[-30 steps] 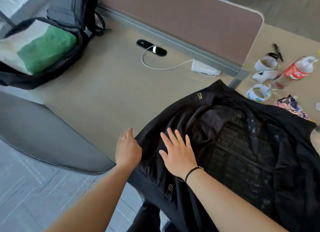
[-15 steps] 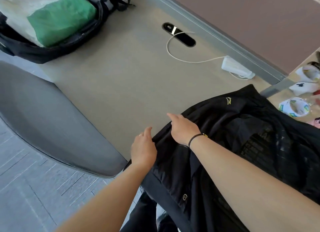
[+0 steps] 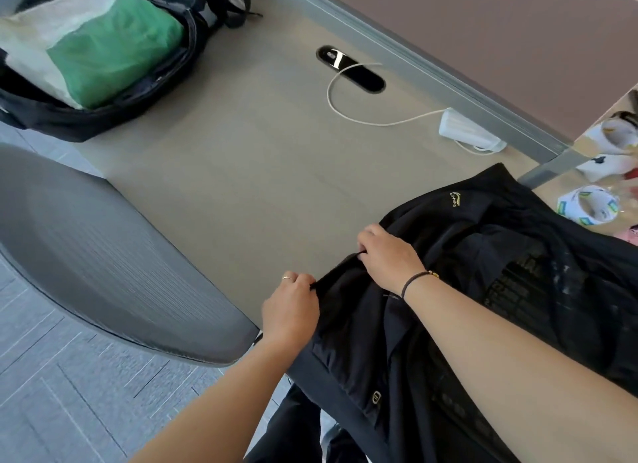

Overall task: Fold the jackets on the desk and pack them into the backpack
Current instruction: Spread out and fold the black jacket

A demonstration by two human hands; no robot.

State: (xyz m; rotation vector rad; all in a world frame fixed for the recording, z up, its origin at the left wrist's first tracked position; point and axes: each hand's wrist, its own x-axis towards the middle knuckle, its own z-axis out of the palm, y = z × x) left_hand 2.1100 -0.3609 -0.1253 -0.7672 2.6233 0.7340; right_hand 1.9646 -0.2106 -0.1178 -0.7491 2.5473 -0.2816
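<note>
Both hands are clamped on the left edge of the black jacket (image 3: 466, 290), low in the middle of the frame. The left hand (image 3: 290, 309) pinches the hem near the tabletop's near edge; the right hand (image 3: 388, 255), just above it in the frame, curls its fingers round the same edge a little further along. Holding two points of one edge probably keeps the cloth straight, so that side can be lifted and laid over as a clean fold.

The jacket is spread across the lower right of the frame, part of it hanging off the tabletop (image 3: 241, 172) toward the person, which suggests folding has barely started.

The backpack (image 3: 103, 121) lies open at the upper left, well apart from the jacket, with a green garment (image 3: 114, 58) and something white already inside. The bare tabletop between them leaves room to fold. A grey chair (image 3: 96, 262) sits at the left.
</note>
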